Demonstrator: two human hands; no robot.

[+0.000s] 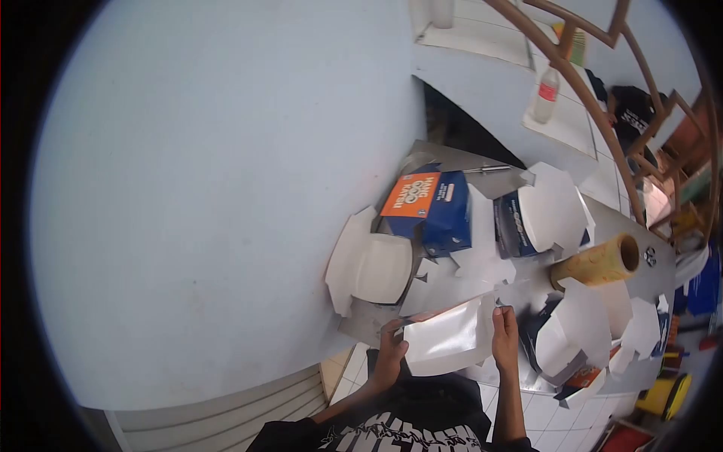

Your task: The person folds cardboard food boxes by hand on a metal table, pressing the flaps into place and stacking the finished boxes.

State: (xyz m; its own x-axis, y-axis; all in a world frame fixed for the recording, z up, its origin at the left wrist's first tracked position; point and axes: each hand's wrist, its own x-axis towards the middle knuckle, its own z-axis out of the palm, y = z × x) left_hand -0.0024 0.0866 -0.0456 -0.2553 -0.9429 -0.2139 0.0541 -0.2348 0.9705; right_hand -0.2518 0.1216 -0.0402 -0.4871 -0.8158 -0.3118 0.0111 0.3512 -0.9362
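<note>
Between my two hands is a paper food box [444, 333], its glossy white inside facing up toward me. My left hand [389, 354] grips its left side, the thumb over the edge. At the opposite side my right hand [504, 331] pinches the wall near a corner. Just beyond, on the metal table [369, 320], an open white food box [384, 267] lies to the left. A closed blue and orange food box [429, 207] stands behind it. To the right of my right hand is another open food box [576, 339].
A yellowish cardboard roll [602, 261] lies on the table at right, near another open box [546, 218]. A pale wall [226, 188] borders the left. White tiled steps hold a bottle [546, 94] behind a brown railing [595, 105]. Another person [633, 109] is beyond it.
</note>
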